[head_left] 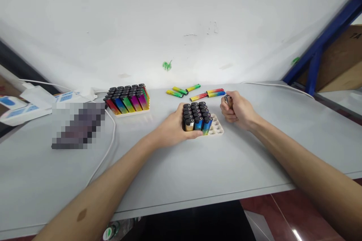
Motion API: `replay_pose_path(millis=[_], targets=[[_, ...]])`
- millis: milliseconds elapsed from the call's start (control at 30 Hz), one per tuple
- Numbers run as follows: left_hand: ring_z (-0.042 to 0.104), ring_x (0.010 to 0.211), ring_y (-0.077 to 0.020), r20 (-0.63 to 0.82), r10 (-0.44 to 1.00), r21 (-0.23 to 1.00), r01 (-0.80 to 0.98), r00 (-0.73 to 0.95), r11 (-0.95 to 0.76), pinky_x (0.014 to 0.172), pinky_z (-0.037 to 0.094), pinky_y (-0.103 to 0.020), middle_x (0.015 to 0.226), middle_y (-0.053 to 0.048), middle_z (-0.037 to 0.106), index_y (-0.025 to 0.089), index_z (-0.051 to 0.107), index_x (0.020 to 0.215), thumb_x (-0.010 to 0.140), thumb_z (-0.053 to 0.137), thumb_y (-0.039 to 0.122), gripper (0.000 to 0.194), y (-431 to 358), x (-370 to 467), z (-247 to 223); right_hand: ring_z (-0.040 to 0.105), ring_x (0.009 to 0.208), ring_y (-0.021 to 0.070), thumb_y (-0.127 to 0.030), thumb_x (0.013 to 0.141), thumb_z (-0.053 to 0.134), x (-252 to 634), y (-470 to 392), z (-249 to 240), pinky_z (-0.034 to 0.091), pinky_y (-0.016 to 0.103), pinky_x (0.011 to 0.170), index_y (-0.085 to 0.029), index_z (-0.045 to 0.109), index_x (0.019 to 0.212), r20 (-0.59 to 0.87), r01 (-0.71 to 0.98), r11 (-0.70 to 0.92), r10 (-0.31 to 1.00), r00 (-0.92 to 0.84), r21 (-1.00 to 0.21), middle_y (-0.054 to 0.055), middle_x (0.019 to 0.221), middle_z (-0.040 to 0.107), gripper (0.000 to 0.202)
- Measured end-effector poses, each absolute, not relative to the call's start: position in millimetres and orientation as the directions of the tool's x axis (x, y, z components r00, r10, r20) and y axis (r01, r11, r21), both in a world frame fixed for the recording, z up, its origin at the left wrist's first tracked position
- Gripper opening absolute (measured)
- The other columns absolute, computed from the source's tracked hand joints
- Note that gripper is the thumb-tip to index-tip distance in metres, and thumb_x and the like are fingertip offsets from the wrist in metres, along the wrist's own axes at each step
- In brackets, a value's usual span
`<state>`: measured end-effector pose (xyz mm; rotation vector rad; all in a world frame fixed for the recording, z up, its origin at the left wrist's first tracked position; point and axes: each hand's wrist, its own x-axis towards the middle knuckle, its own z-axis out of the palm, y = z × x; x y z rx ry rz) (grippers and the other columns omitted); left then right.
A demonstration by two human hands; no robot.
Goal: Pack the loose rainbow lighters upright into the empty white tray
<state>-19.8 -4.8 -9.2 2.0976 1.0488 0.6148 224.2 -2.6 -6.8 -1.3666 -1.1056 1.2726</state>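
multicoloured lighters (128, 102) stand upright in a white rack (143, 112) at left on the table (175, 180). the left hand (173, 130) clasps black-topped lighters (198, 118) standing in a partly filled tray (219, 128); shiny coloured pieces (198, 97) lie behind it. the right hand (238, 110), beside the tray, is wrapped around a single lighter (227, 100).

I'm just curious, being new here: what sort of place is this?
Probably a small workshop or packing room: lighters stand in trays on a grey table, with a cardboard box to the right.
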Motion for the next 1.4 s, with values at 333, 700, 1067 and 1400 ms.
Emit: replay_pose_path(millis=[333,700,1067,1400], targets=[[0.064,0.108,-0.0292,0.102,0.825,0.76,0.491,0.555,-0.425,0.087,0.051,-0.041,0.122,-0.009,0.065,0.024,0.043,0.125,0.07,0.079,0.049,0.07,-6,-20,-8,0.018,0.041,0.0092,-0.056,0.094,0.035,221,-2,-10,0.016,0.024,0.038,-0.022,0.04,0.059,-0.142,-0.002,-0.142,0.99,0.017,-0.99,-0.006,0.05,0.025,0.049],[0.064,0.106,-0.0275,0.124,0.811,0.764,0.466,0.571,-0.445,0.086,0.051,-0.04,0.122,-0.007,0.064,0.023,0.043,0.124,0.072,0.078,0.045,0.067,-6,-19,-8,0.062,0.084,0.0147,-0.05,0.086,0.068,224,-4,-17,0.049,0.032,0.083,-0.021,0.065,0.098,0.227,0.133,0.236,0.971,-0.077,-0.963,0.005,0.098,0.071,0.031],[0.065,0.102,-0.0268,0.1,0.822,0.751,0.499,0.561,-0.432,0.081,0.051,-0.038,0.117,-0.006,0.066,0.024,0.042,0.123,0.072,0.078,0.047,0.066,-6,-19,-8,0.065,0.092,0.0195,-0.037,0.083,0.074,217,-5,-18,0.052,0.041,0.09,-0.022,0.065,0.101,0.358,0.147,0.379,0.921,-0.154,-0.914,0.004,0.101,0.07,0.025],[0.064,0.103,-0.0253,0.117,0.812,0.744,0.492,0.571,-0.453,0.082,0.05,-0.036,0.118,-0.005,0.065,0.023,0.042,0.122,0.073,0.077,0.046,0.064,-7,-20,-7,0.065,0.087,0.0211,-0.028,0.092,0.059,219,-9,-14,0.053,0.041,0.086,-0.033,0.061,0.13,0.322,0.506,0.401,0.916,-0.239,-0.764,0.002,0.096,0.068,0.039]])
